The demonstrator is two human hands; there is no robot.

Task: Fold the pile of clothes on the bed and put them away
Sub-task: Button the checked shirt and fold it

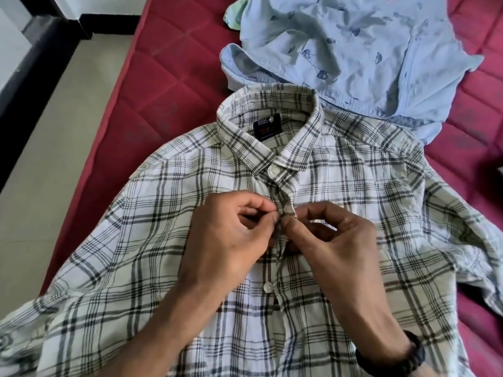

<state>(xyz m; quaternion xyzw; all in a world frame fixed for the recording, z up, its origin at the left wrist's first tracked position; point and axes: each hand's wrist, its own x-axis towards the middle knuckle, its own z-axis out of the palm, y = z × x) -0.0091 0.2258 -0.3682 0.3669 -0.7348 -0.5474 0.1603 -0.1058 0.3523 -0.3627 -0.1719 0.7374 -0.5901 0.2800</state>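
White-and-grey plaid shirt [340, 202] lies flat, collar up; both hands [280, 235] pinch its button placket.

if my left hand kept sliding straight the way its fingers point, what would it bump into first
Probably the right hand: the left hand points across the plaid shirt placket, where both fingertips nearly meet already. Depth looks level, though unsure.

A pale tiled floor [51, 137] fills the nine o'clock side, with a black skirting strip [35, 47] running toward eleven o'clock below a white wall [11, 25].
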